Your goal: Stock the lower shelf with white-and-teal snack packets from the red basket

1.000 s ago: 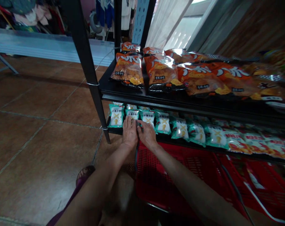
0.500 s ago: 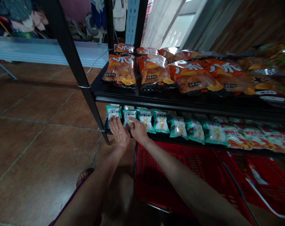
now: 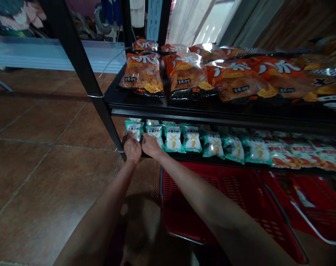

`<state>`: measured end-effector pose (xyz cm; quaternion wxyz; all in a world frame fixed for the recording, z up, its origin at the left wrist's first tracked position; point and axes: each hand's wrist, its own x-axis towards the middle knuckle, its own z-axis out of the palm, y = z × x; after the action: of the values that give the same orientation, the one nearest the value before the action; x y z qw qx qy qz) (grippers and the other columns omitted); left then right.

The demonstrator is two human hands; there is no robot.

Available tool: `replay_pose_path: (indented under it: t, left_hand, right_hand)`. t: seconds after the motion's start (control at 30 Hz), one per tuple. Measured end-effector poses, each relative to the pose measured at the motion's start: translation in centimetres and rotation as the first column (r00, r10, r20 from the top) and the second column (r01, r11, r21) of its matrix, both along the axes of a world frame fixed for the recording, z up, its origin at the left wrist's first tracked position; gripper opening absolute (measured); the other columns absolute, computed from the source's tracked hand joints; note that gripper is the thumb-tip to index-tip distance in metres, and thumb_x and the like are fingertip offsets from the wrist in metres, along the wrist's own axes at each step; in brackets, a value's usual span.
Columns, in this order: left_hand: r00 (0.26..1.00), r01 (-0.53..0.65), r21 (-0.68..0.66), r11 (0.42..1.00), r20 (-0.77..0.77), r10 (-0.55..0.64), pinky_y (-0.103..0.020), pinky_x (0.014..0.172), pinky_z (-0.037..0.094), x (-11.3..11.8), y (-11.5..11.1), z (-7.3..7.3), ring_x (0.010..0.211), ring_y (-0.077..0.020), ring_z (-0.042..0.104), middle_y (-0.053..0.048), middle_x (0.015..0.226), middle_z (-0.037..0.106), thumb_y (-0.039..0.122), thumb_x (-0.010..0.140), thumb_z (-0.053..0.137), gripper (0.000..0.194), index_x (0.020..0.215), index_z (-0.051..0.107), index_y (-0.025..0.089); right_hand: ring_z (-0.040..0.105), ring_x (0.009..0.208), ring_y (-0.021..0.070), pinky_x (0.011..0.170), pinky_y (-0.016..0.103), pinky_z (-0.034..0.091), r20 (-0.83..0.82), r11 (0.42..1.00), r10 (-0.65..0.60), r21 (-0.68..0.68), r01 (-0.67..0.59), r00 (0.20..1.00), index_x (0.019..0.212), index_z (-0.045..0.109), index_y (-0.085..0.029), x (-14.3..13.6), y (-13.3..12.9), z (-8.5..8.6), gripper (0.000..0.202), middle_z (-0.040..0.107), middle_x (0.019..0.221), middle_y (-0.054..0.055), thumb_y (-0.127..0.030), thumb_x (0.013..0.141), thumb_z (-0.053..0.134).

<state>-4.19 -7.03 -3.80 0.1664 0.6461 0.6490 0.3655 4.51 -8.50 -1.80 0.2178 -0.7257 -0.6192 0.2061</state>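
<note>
Down at lower shelf (image 3: 184,158) left end: your left hand (image 3: 132,148) grip pinching first teal snack packet (image 3: 134,130), right hand (image 3: 150,145) fingers flat by second packet (image 3: 156,132). Tug sideways, packet could slide off shelf corner onto floor.

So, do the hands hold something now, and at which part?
The left hand grips the lower edge of the leftmost green snack packet on the lower shelf. The right hand rests on the bottom of the next packet; a grip cannot be told.
</note>
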Motion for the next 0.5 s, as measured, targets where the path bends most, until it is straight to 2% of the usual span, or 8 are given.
replay_pose_path:
  t: [0.17, 0.3, 0.5]
  left_hand:
    - [1.0, 0.004, -0.005, 1.0, 0.006, -0.003, -0.036, 0.105, 0.033, -0.14, 0.18, -0.26, 0.124, -0.025, 0.043, -0.021, 0.126, 0.052, 0.015, 0.084, 0.033, 0.044, 0.122, 0.05, 0.001]
    - [1.0, 0.005, 0.02, 1.0, -0.008, -0.005, -0.038, 0.104, 0.034, 0.03, -0.01, -0.31, 0.122, -0.0264, 0.045, -0.022, 0.122, 0.054, 0.017, 0.085, 0.032, 0.044, 0.12, 0.051, -0.001]
    - [1.0, 0.02, 0.046, 0.999, -0.016, -0.019, -0.04, 0.103, 0.035, -0.13, 0.01, -0.39, 0.122, -0.0262, 0.045, -0.023, 0.123, 0.054, 0.018, 0.086, 0.031, 0.041, 0.115, 0.054, 0.002]
  right_hand:
    - [0.06, 0.104, 0.0206, 0.087, 0.028, 0.045, 0.002, 1.0, -0.002, -0.005, 0.002, 1.0, 0.116, 0.056, -0.017, -0.22, -0.02, -0.01, 0.037, 0.067, 0.104, 0.01, -0.012, 0.084, 0.039]
    - [0.061, 0.103, 0.0209, 0.086, 0.027, 0.045, 0.016, 1.0, 0.004, -0.014, -0.003, 1.0, 0.108, 0.061, -0.017, -0.2, 0.08, -0.01, 0.034, 0.068, 0.101, 0.01, -0.012, 0.084, 0.038]
    - [0.06, 0.104, 0.0194, 0.087, 0.026, 0.044, 0.012, 1.0, 0.01, -0.003, -0.01, 1.0, 0.109, 0.06, -0.018, -0.17, 0.09, -0.32, 0.036, 0.067, 0.104, 0.009, -0.01, 0.083, 0.037]
